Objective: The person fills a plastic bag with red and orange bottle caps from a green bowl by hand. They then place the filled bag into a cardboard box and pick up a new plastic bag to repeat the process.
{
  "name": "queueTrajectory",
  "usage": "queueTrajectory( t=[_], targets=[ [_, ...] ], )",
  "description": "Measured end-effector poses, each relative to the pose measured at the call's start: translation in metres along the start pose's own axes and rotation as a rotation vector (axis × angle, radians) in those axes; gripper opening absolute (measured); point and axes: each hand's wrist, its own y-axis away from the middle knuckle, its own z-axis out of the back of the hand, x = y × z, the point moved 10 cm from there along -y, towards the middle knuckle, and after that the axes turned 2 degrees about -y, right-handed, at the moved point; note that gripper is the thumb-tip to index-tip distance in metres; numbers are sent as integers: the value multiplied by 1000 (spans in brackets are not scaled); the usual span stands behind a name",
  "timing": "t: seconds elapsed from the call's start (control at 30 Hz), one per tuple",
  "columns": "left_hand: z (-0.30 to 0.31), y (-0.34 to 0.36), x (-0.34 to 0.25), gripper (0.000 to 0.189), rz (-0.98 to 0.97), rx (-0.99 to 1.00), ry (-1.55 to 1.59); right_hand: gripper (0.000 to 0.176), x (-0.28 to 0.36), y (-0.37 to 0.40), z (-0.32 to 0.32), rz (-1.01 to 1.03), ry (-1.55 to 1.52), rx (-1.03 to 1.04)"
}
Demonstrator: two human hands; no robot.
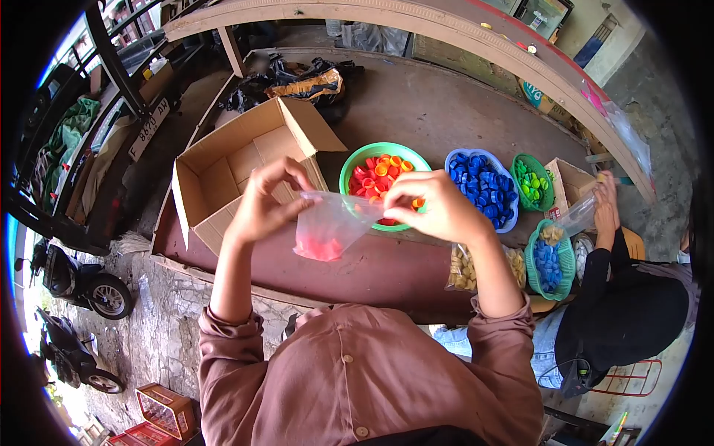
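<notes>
Between my two hands hangs a see-through plastic bag (338, 223), with pinkish-red pieces bunched in its lower corner. My left hand (269, 195) pinches the bag's upper left edge between thumb and fingers. At the upper right edge, my right hand (433, 207) has a similar pinch on the plastic. Just behind the bag stands a green basin (344, 178) of red and orange bottle caps, partly hidden by the bag and my right hand. An open cardboard box (195, 195) sits beyond my left hand; the part of it that I see inside is bare cardboard.
A pale blue basin (513, 212) holds blue caps and a green basket (552, 195) holds green ones. A bag of yellowish caps (462, 269) lies by my right forearm. At right, a person in black (632, 305) handles another plastic bag (576, 218) over a green basket (531, 267).
</notes>
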Motion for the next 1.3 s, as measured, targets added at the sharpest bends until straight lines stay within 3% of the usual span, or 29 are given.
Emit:
queueTrajectory(
  t=[0.1,0.13,0.2,0.27,0.3,0.33,0.4,0.47,0.53,0.67,0.7,0.77,0.8,0.87,0.9,0.93,1.0,1.07,1.13,1.17,1.3],
  targets=[
    [1,0,8,20,68,88,-14,7,5,-4,-3,37,33,-21],
    [0,-1,10,22,116,86,38,8,-1,-6,3,-64,-34,-44],
    [-2,-5,11,23,163,83,88,13,-8,-7,4,-75,-22,-29],
    [-24,-18,21,25,219,309,-59,15,-28,-16,-5,-193,34,160],
    [-25,-30,30,26,146,317,-122,15,-40,-23,0,-168,84,153],
    [-20,-46,32,26,132,285,-250,16,-47,-33,16,-189,131,94],
    [-6,-75,17,25,141,194,-140,17,-31,-47,57,-135,189,-77],
    [10,-96,-7,23,51,53,-135,16,16,-48,93,112,322,-297],
    [12,-104,-35,19,-59,32,-7,14,52,-36,110,242,412,-430],
    [-14,-68,-47,10,-104,133,-4,14,59,3,90,233,328,-426],
    [-23,-52,-48,11,-154,146,-15,28,45,20,74,215,232,-362],
    [-48,-14,-28,14,-145,163,44,85,1,52,32,107,191,-360],
    [-63,8,-9,15,-83,168,113,93,-36,61,3,-77,136,-324],
    [-100,50,18,15,-14,259,182,81,-94,98,-59,-213,209,-366],
    [-114,68,28,17,64,309,240,61,-112,113,-83,-176,97,-385],
    [-124,80,35,18,146,360,296,42,-103,118,-92,-168,132,-405],
    [-126,88,30,20,138,463,244,32,-109,130,-105,-225,86,-463],
    [-130,94,31,26,126,571,192,31,-110,135,-109,-230,73,-481],
    [-119,81,47,53,13,466,-372,29,-104,135,-102,-233,68,-500],
    [-125,78,61,75,50,553,-590,29,-98,132,-96,-215,92,-487],
    [-144,56,103,62,-144,424,-562,45,-98,125,-88,-120,221,-415]
  ],
)
